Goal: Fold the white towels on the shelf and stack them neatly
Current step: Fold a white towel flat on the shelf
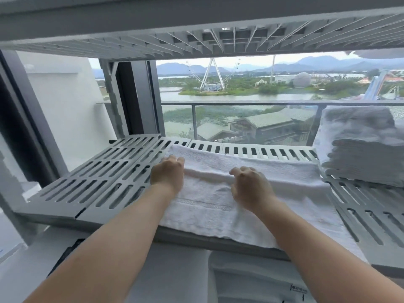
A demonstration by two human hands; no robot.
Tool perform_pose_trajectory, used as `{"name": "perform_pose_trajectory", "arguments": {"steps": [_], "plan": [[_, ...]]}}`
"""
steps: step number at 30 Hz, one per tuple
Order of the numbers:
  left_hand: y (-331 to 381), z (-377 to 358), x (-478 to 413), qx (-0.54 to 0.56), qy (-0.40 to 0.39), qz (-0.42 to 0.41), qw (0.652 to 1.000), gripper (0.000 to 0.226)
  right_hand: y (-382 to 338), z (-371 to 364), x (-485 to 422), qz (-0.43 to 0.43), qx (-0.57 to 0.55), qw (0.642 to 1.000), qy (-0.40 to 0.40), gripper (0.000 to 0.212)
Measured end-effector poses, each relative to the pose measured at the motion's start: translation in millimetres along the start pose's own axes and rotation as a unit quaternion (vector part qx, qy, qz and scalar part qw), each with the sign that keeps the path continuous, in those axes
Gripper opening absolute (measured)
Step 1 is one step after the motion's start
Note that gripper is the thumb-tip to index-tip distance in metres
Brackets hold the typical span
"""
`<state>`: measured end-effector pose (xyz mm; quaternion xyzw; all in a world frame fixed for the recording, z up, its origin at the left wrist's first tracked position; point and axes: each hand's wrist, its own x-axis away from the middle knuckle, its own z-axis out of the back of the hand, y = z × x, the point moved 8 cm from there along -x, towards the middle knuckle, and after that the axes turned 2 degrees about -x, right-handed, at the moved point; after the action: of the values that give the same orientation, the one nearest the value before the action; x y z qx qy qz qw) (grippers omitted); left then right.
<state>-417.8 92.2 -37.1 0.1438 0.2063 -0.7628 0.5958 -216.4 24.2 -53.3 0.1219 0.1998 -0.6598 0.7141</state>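
While a white towel (pixel 284 173) is lying spread across the middle of a grey slatted shelf (pixel 98 182), a person is reaching both bare arms in from the bottom of the frame. Left of centre, the left hand (pixel 167 173) is resting at the towel's far left corner, its grip curling down over the cloth edge. Just right of centre, the right hand (pixel 249 184) is holding a raised ridge of fold, running across the towel, in its curled grip. At the right edge of the frame, a stack of folded towels (pixel 360 149) is sitting on the same shelf, just beside the spread towel. To fold well, both hands are likely needing to carry the edge over evenly, keeping corners matched and pressing the crease flat.
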Motion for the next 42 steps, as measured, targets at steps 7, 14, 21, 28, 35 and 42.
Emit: {"name": "perform_pose_trajectory", "arguments": {"steps": [7, 14, 21, 28, 35, 42], "plan": [[-21.5, -15.6, -36.7, -0.016, -0.004, -0.063, 0.998, 0.012, 2.9, -27.9, -35.0, -0.041, 0.057, 0.998, 0.01, 0.023], [-28.0, -9.2, -40.2, 0.074, 0.098, -0.117, 0.986, 0.016, 17.4, -9.4, -31.4, -0.072, 0.002, 0.989, 0.129, 0.008], [-31.0, -30.5, -38.2, 0.03, 0.036, -0.114, 0.992, 0.016, -9.8, -4.4, -20.6, 0.018, 0.042, 0.996, 0.076, 0.003], [-33.4, -37.6, -22.8, -0.06, -0.103, -0.083, 0.989, 0.027, 20.0, -1.8, -10.0, -0.075, -0.046, 0.995, 0.038, 0.041], [40.3, -16.9, 8.7, 0.132, -0.118, -0.141, 0.974, 0.023, 100.6, 13.7, 39.8, -0.229, -0.015, 0.973, -0.017, 0.027], [9.1, -45.9, 33.4, 0.042, -0.265, 0.075, 0.96, 0.078, 127.1, 15.3, 90.6, -0.311, -0.015, 0.947, -0.083, 0.048]]}}
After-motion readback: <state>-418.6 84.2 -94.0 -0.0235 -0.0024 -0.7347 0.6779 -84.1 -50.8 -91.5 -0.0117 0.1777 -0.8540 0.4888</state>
